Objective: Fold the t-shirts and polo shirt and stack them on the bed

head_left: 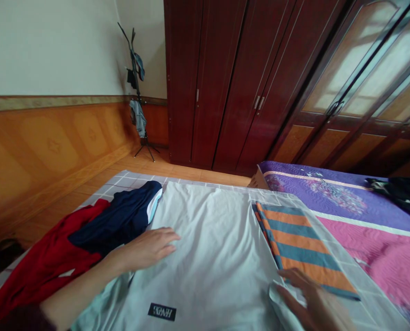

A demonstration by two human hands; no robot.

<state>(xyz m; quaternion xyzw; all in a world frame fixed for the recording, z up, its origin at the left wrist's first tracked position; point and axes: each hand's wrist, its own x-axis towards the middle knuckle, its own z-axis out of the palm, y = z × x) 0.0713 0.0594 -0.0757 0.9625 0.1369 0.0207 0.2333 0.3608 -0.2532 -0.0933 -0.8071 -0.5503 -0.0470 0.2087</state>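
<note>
A pale grey-green T-shirt (205,257) lies spread over the checked cloth, with a black label (162,311) near the bottom of the view. My left hand (153,248) rests flat on the shirt's left side, its fingers stretched out and holding nothing. On the opposite side, my right hand (311,299) has thumb and fingers about a raised fold of the shirt's sleeve; it is slightly blurred. Just beyond that hand lies a folded orange and blue-grey striped garment (304,243). Beside my left forearm are a navy garment (122,220) and a red garment (49,262), loosely heaped.
The checked cloth (113,184) covers the surface beneath the clothes. A bed with a purple and pink cover (363,239) stands to the right, dark clothing (403,193) on it. Dark red wardrobes (222,87) line the back, and a coat stand (135,87) fills the corner.
</note>
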